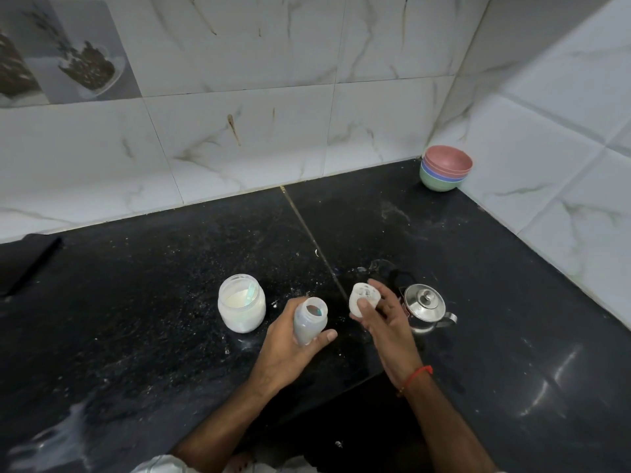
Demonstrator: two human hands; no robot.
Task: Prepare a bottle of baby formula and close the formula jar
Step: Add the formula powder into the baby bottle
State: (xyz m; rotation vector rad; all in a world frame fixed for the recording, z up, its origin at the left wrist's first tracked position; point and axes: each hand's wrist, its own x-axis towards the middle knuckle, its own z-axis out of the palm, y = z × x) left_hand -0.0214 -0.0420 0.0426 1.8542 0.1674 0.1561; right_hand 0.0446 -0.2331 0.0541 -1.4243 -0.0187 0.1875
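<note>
I note the left hand (290,343) gripping the baby bottle (310,320), fingers and thumb curled round its body. The bottle is uncapped, its mouth open and facing up toward the camera, and it is held just right of the formula jar (241,307) and above the black counter (153,302). I cannot tell how full the bottle is.

The formula jar stands upright on the counter, lid off, with white powder inside and a pale scoop (251,293) resting in it against the far-right inner wall.

The right hand (382,317) holds the white bottle cap (364,299), pinched between thumb and fingers, further right of the jar than the bottle and apart from the bottle's mouth. A red thread (418,375) circles that wrist.

A small steel kettle (425,307) with its lid on stands beyond the right hand, well right of the jar. A stack of coloured bowls (445,172) sits in the wall corner, far to the jar's back right. White powder specks lie scattered on the counter around the jar. A dark flat object (27,261) lies at the left edge, well left of the jar.
</note>
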